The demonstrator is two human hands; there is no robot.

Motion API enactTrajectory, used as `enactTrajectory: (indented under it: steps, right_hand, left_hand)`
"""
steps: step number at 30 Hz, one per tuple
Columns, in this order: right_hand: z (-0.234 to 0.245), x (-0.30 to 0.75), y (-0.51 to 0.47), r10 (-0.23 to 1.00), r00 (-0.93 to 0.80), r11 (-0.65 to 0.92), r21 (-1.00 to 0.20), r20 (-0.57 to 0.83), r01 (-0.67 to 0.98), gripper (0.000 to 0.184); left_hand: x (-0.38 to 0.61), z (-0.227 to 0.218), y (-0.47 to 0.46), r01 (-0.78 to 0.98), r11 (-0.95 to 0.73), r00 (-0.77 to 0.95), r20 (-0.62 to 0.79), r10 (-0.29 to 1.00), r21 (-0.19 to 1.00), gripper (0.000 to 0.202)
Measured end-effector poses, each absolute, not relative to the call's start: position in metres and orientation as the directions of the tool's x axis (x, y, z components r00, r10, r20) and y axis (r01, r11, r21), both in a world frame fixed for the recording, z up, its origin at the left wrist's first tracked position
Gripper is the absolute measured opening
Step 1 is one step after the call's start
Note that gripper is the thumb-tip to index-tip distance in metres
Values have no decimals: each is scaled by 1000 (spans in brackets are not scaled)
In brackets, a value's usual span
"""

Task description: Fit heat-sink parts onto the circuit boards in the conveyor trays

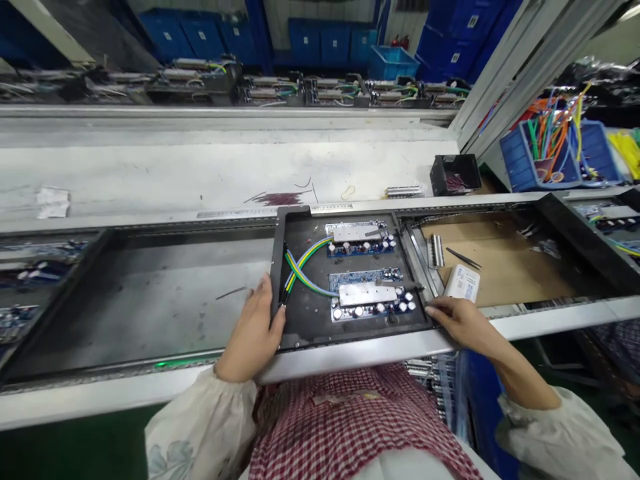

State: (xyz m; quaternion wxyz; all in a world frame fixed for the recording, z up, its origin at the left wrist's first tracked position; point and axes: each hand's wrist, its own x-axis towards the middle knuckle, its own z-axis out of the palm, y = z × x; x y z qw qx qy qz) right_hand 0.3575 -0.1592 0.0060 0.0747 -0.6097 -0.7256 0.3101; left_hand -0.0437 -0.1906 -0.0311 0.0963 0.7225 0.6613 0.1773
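Black tray [306, 327] lies within the metal-railed line [380, 351]; two circuit boards [367, 293] inside (coloured wires [296, 268] crossing at left). Left hand [253, 331] clamped on the tray's left wall; right hand [463, 323] at its near right corner, but from where I stand, cannot tell if gripping.

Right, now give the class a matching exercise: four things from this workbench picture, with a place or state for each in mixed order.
Column one
1. Left hand
2. Right hand
3. Tweezers
4. Cable bundles

Column two
A. Lying on the brown sheet
B. Crossed, with green and yellow strands
C. At the left side of the black tray
D. At the tray's near right corner

Pairs: 1-C, 2-D, 3-A, 4-B
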Motion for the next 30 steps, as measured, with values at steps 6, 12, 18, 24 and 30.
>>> enactTrajectory:
  steps: [6,12,18,24,30]
  right_hand:
    - [5,301,-136,792,-433,183,-509,-431,841,36]
    - [-8,196,-102,433,-743,291,-701,-511,652,35]
    - [-22,95,-106,360,-826,415,-718,-434,559,37]
    - [-32,36,-118,360,-858,439,-745,-366,502,38]
    - [-33,11,-122,337,-886,454,-770,-317,448,44]
  left_hand:
    - [-90,-21,-197,983,32,-32,1,999,181,57]
    - [-162,5,-207,923,383,-378,-83,922,43,64]
    - [-238,17,-218,826,563,-564,-64,824,-30,70]
    - [-297,16,-226,801,597,-599,-52,799,-48,67]
    - [-322,15,-232,809,588,-588,-54,807,-28,58]
